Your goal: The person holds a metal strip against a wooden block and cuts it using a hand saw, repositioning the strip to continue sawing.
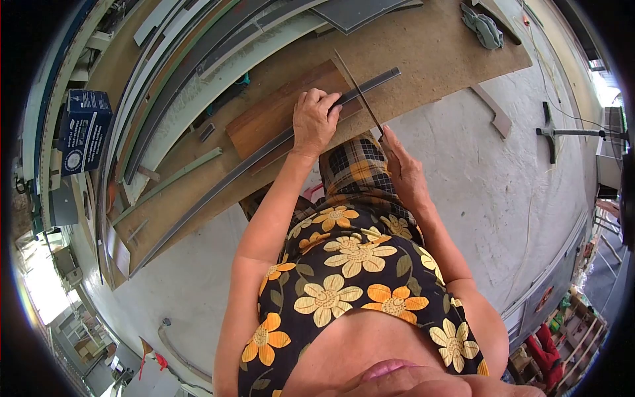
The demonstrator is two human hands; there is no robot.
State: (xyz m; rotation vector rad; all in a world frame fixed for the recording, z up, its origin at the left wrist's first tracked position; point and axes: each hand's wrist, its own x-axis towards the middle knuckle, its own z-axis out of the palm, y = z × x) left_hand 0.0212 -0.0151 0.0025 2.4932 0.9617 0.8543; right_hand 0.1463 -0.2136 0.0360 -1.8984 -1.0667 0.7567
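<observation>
A long dark grey strip (218,180) lies diagonally over a brown wooden board (264,122) on the workbench. My left hand (315,122) is closed over the strip, pressing it against the board with thumb and fingers. In my right hand (405,165) is the near end of a thin saw (360,92), its handle mostly hidden by my fingers. The narrow blade crosses the strip a short way right of my left fingertips, near the strip's far end (395,72).
Long panels and strips (218,53) are stacked along the bench's (436,66) far left side. A blue box (86,129) stands at the left. A grey-green cloth (483,28) lies at the bench's upper right. An angled flat piece (493,112) juts past its edge.
</observation>
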